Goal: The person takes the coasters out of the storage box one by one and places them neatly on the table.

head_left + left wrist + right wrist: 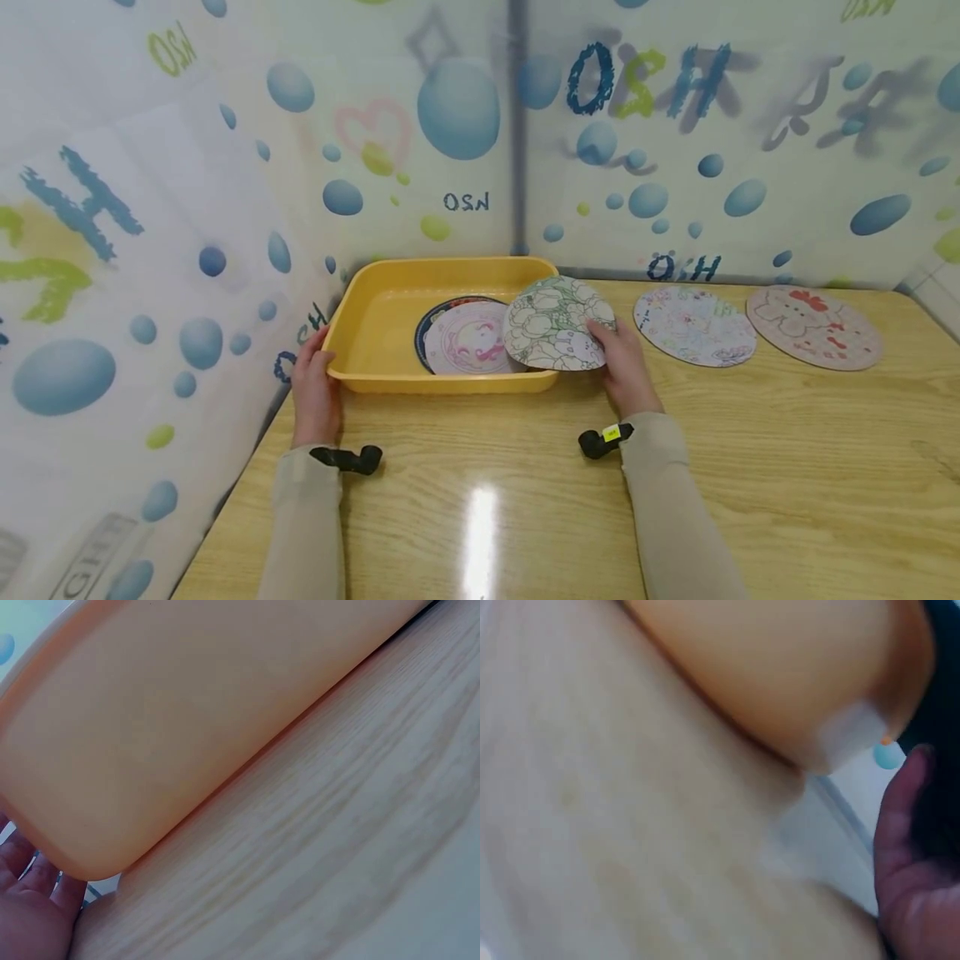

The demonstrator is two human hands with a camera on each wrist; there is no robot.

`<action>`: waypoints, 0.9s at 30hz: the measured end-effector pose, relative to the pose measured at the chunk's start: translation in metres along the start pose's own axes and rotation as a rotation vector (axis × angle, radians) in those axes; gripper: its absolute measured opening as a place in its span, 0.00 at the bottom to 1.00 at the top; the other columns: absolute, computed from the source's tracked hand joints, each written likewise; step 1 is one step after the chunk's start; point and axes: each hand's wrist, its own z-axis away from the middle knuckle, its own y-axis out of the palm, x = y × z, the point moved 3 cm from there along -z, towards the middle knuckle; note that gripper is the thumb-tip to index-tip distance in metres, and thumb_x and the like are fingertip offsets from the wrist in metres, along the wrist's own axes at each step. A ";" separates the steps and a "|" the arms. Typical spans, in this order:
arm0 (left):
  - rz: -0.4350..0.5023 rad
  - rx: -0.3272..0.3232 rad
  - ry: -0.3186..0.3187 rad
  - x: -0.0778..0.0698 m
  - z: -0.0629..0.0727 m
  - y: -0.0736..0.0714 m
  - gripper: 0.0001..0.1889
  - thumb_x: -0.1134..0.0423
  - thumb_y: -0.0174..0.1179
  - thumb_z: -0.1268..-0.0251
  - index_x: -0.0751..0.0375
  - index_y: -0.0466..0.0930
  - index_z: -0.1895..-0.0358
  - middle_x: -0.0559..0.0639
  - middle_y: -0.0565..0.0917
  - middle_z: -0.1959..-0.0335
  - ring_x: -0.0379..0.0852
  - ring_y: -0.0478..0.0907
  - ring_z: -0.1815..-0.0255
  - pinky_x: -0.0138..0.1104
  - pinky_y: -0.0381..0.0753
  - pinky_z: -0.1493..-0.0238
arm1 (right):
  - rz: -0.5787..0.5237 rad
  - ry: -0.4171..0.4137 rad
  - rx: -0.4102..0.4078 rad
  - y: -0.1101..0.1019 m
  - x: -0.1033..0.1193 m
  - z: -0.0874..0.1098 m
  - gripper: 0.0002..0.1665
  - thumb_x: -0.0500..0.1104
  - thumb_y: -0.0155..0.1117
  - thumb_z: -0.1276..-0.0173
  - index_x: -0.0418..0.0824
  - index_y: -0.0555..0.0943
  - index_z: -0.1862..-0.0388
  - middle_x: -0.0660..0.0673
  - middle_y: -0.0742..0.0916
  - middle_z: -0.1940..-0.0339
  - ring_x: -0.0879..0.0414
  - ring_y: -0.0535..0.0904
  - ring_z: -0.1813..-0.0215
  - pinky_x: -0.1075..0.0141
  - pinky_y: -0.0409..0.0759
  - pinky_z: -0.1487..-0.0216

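Note:
My right hand (626,367) pinches a round disc (558,325) printed with green-line flowers and a white rabbit, thumb on its upper face. This disc overlaps the right end of the yellow tray (442,384) in the head view. At the tray's left front corner, my left hand (315,400) holds the rim, its fingers along the outer side wall. Inside the tray lies a round disc with a pink and yellow drawing (468,337), on top of a dark-edged disc (422,333). The right wrist view is blurred and shows the thumb (900,817) near the tray's corner.
On the wooden table (480,467), to the right, lie a pale disc with colourful drawings (693,325) and a pinkish disc with a red bow (813,327), side by side. A patterned curtain (465,167) stands close behind and left of the tray.

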 end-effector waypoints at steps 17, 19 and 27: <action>0.007 -0.001 -0.005 -0.001 0.000 0.001 0.21 0.65 0.40 0.35 0.50 0.66 0.39 0.45 0.60 0.37 0.46 0.62 0.40 0.34 0.64 0.40 | 0.187 -0.044 -0.018 0.003 -0.001 -0.001 0.29 0.48 0.48 0.32 0.44 0.59 0.34 0.46 0.74 0.44 0.60 0.74 0.51 0.74 0.74 0.56; 0.008 -0.002 -0.004 -0.001 -0.001 0.001 0.21 0.66 0.39 0.35 0.50 0.66 0.39 0.45 0.60 0.38 0.46 0.62 0.41 0.34 0.64 0.41 | 0.191 -0.047 -0.016 0.003 -0.001 -0.001 0.29 0.48 0.48 0.32 0.44 0.58 0.33 0.45 0.74 0.44 0.60 0.74 0.51 0.74 0.74 0.56; 0.009 -0.001 -0.008 -0.001 0.001 0.001 0.21 0.66 0.39 0.35 0.50 0.66 0.39 0.45 0.61 0.38 0.47 0.62 0.40 0.34 0.64 0.41 | 0.182 -0.054 -0.017 0.002 -0.001 -0.001 0.29 0.48 0.48 0.32 0.44 0.58 0.33 0.46 0.73 0.43 0.60 0.73 0.49 0.74 0.73 0.54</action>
